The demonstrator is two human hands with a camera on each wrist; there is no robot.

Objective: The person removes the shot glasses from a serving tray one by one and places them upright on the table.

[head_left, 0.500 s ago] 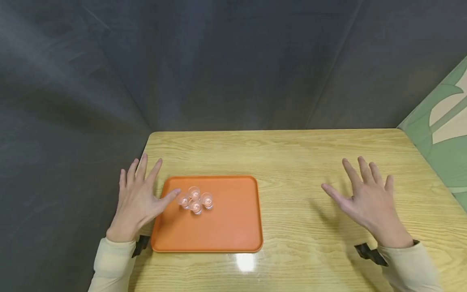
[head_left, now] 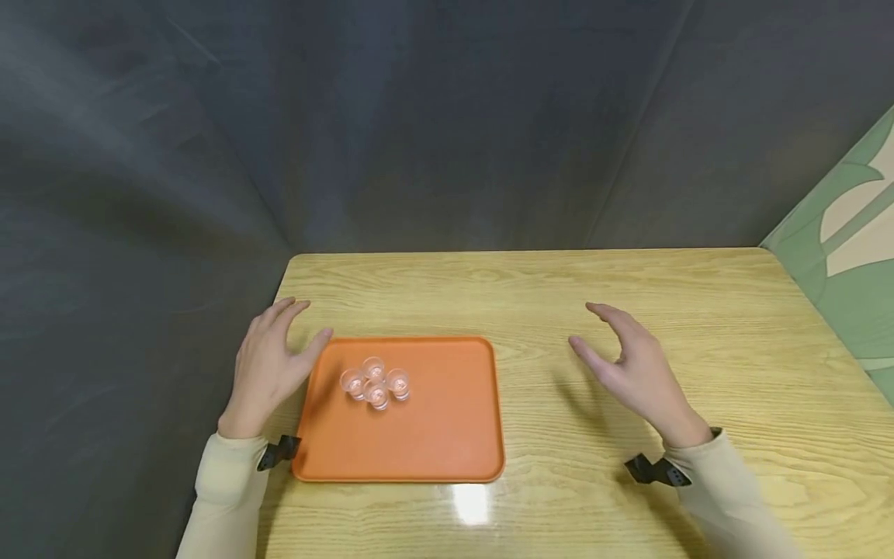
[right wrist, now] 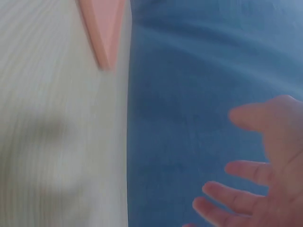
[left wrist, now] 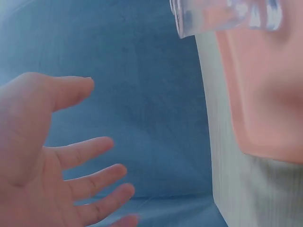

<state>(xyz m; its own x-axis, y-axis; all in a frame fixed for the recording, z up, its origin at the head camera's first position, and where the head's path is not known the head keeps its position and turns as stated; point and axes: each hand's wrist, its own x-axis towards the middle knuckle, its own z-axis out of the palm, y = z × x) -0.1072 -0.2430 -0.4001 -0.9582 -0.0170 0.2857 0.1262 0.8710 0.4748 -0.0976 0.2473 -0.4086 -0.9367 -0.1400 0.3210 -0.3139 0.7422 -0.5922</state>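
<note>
Several small clear cups (head_left: 377, 394) stand grouped on the left half of an orange tray (head_left: 447, 435). My left hand (head_left: 268, 373) hovers by the tray's left edge, holding nothing, its thumb pointing toward the cups. In the left wrist view its fingers (left wrist: 94, 182) are spread apart, and a clear cup (left wrist: 227, 16) shows at the top. To the right of the tray, over the bare wood, my right hand (head_left: 642, 376) is held up with thumb and fingers apart and nothing between them. The right wrist view shows its fingers (right wrist: 232, 198) loosely bent.
The tray lies on a light wood-grain table (head_left: 545, 497). Dark cloth (head_left: 447, 124) hangs along the back and left sides. A green and cream patterned surface (head_left: 859, 233) is at the far right.
My right hand has moved left toward the tray and turned thumb-side up. My left hand has shifted slightly right and turned, its fingers less spread. The cups and tray stay put.
</note>
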